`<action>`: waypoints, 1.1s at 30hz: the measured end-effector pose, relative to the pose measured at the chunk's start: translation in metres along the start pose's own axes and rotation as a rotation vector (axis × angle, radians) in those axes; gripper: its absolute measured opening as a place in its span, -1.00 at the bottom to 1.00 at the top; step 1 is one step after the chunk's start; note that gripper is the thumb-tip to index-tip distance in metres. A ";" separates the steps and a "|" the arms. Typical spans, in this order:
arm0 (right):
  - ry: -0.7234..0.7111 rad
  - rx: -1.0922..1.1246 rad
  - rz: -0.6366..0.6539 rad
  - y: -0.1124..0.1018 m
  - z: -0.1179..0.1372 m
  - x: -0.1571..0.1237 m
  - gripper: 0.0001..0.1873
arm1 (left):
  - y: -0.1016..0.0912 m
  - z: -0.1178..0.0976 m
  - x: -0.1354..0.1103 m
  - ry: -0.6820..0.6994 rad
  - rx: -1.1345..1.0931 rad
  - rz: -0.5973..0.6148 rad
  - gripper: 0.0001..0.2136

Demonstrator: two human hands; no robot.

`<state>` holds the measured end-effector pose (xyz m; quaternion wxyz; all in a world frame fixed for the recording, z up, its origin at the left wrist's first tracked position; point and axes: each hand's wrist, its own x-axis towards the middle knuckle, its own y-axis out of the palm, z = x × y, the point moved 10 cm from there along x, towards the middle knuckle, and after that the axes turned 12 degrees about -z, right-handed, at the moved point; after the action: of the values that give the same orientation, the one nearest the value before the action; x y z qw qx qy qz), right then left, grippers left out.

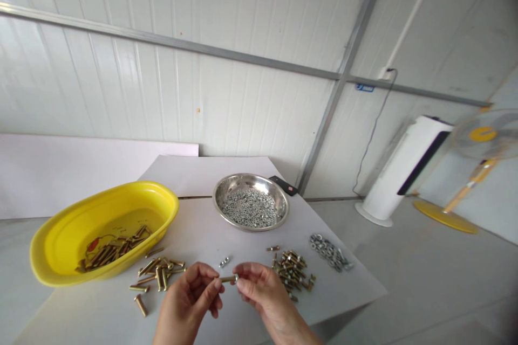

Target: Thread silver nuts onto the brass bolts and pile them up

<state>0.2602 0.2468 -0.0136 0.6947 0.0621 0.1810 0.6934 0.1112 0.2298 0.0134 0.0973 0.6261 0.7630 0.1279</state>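
Before one metal bowl point(261, 184), left grip point(189, 295) pinches one bolt point(227, 280) — right grip point(262, 288), one nut point(236, 278) at its end

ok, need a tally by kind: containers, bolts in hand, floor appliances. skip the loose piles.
Containers: 2 (yellow tub, metal bowl)
Bolts in hand: 1 visible (bolt between left hand and right hand)
Floor appliances: 2 (white tower unit, yellow fan)
Total: 5

Soft, even greyish light spreading wide, pale sheen on the wall panels point(129, 67), bright glints off the steel bowl point(249, 181), dull shadow below the table point(350, 287), the fan point(483, 133) smearing (quite a blur there), edges stretching, top right corner darkening.
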 end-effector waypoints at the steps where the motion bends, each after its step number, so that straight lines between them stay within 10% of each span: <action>1: -0.032 -0.020 -0.001 -0.004 0.001 0.002 -0.61 | 0.003 0.003 0.000 -0.010 -0.006 0.009 -0.69; 19: -0.615 -0.546 -0.094 -0.030 0.062 -0.017 -0.81 | 0.037 0.058 -0.012 -0.427 -0.256 0.045 -0.68; 33: -0.332 -0.392 -0.012 -0.029 0.030 -0.009 -0.65 | 0.053 0.037 -0.012 0.000 0.000 0.198 -0.75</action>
<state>0.2980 0.2416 0.0062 0.7179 0.0381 -0.0730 0.6913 0.1740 0.2300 -0.0051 0.0841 0.6985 0.6973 0.1371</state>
